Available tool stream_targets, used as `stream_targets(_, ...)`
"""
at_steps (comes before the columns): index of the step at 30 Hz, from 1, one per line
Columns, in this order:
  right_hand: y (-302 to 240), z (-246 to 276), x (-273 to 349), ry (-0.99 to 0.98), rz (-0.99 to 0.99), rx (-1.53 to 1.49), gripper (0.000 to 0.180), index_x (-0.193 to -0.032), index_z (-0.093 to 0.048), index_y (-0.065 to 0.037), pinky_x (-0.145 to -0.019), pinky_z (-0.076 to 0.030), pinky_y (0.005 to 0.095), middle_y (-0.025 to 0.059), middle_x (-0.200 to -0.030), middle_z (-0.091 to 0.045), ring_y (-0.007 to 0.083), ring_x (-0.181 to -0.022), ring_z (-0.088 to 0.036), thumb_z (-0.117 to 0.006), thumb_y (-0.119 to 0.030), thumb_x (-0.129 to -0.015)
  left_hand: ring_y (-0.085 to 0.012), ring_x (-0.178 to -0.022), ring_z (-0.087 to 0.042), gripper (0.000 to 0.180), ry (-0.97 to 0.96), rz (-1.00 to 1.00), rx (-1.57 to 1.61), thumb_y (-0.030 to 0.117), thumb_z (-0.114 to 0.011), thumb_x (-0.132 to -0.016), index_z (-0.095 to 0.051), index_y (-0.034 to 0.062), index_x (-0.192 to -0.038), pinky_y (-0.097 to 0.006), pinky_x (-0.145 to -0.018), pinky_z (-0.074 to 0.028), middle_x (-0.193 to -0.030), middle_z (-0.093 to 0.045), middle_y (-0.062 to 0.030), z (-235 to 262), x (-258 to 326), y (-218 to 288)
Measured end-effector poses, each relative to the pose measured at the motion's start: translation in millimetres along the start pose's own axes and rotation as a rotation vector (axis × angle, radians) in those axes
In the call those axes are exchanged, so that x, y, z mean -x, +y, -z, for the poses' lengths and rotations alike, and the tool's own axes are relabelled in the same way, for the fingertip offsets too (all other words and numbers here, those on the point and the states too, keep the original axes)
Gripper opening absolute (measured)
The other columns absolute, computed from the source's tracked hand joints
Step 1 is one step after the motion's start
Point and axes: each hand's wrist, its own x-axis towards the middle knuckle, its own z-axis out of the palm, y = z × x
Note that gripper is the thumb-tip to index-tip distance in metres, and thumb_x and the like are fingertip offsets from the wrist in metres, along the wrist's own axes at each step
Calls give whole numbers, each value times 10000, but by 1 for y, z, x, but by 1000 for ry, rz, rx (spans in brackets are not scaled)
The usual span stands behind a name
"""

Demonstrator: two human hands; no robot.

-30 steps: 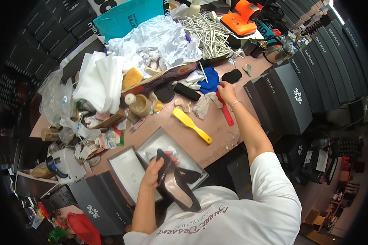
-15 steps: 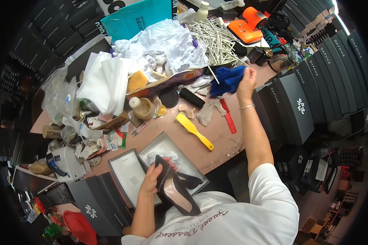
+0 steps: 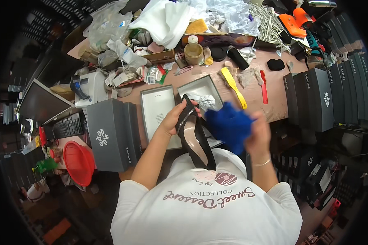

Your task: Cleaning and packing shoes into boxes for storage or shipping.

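My left hand (image 3: 176, 118) is closed around the toe end of a black high-heeled shoe (image 3: 196, 143) with a shiny band across its front. The pale insole faces up, and the heel end points down toward my shirt. A bunched blue cloth (image 3: 230, 124) hangs from my right hand (image 3: 258, 134), just right of the shoe; motion blurs those fingers. Beneath the shoe and cloth lies an open shoe box (image 3: 217, 90) with crumpled white paper (image 3: 204, 100) in it. The box's grey-white lid (image 3: 153, 104) lies to its left.
Beyond the box are a yellow brush (image 3: 234, 87), a red comb-like brush (image 3: 264, 87), a black pad (image 3: 276, 64) and a jar (image 3: 193, 53). Closed dark shoe boxes stand left (image 3: 106, 136) and right (image 3: 318, 98). A red basket (image 3: 78, 161) sits at lower left.
My right hand has brought the blue cloth from the far right of the table back beside the shoe. My left hand still holds the shoe. The view has shifted down and left.
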Motion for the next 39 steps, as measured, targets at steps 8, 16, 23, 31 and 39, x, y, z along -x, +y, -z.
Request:
stream_targets(8,89,-74,-6,-613,382,1399,285,-1071,-546,-57,-1009,-283,493,107,-1034,-532,288,-1061,-506,-618,-98,-799,-222,-889,-652,422,76,51,-47,429,-461,-973,-542,32,-1088,-329,-791,-540,-935,-638,-111,-13,12,0)
stream_targets(16,74,-78,21,-726,201,1462,281,-1067,-571,-76,-786,-354,416,76,-1045,-554,251,-991,-524,-624,-129,-796,-243,-892,-655,454,90,-14,-151,439,-425,-982,-545,15,-1091,-367,-818,-540,-957,-646,-127,-23,41,-1)
stream_targets(23,88,-101,10,-599,346,1540,227,-999,-580,-52,-777,-373,414,85,-964,-536,266,-910,-533,-598,-146,-793,-244,-900,-652,450,96,-17,-205,430,-420,-986,-547,11,-1089,-349,-818,-534,-962,-639,-121,-12,38,-2)
stream_targets(31,46,-29,8,-525,-424,386,315,-991,-599,-17,-766,-495,350,111,-911,-651,214,-858,-636,-557,-302,-864,-303,-985,-632,478,-48,-106,-6,440,-438,-972,-519,5,-1153,-436,-871,-520,-1017,-631,-151,-8,28,6)
stream_targets(39,61,30,26,136,-559,-262,320,-1113,-577,-21,-813,-523,316,96,-1011,-646,186,-906,-636,-436,-270,-969,-363,-1080,-580,551,-66,-246,152,496,-475,-930,-495,11,-1191,-522,-931,-484,-1119,-586,-209,13,30,-17)
